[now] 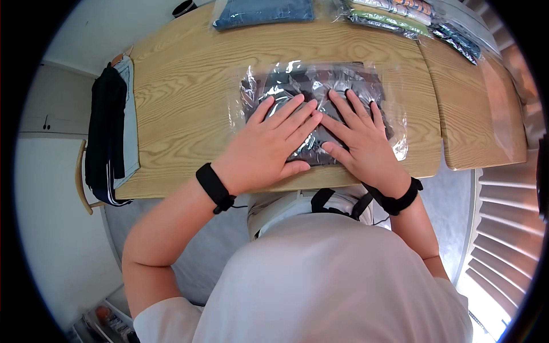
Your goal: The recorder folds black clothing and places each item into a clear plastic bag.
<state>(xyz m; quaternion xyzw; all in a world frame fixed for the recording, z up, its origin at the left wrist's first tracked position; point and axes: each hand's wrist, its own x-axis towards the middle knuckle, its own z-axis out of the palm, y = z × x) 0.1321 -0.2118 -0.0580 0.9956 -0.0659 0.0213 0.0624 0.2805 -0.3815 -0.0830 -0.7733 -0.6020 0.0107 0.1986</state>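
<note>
A dark folded garment (337, 77) lies inside a clear plastic bag (400, 128) near the front edge of the wooden table. My left hand (273, 137) rests flat on the bag's left half, its fingers stretched out and pointing away from me. On the right half lies my right hand (359, 136), palm down with fingers spread. Both hands touch the plastic, and the fingertips of the two nearly meet in the middle. The parts of the garment under my palms are hidden. Shiny wrinkles show in the film around my fingers.
Folded jeans in plastic (263, 12) lie at the table's far edge. Several bagged folded garments (392, 14) are stacked at the far right. Dark clothes (106, 123) hang over a chair at the left. A seam divides the wooden table (183, 103) on its right side.
</note>
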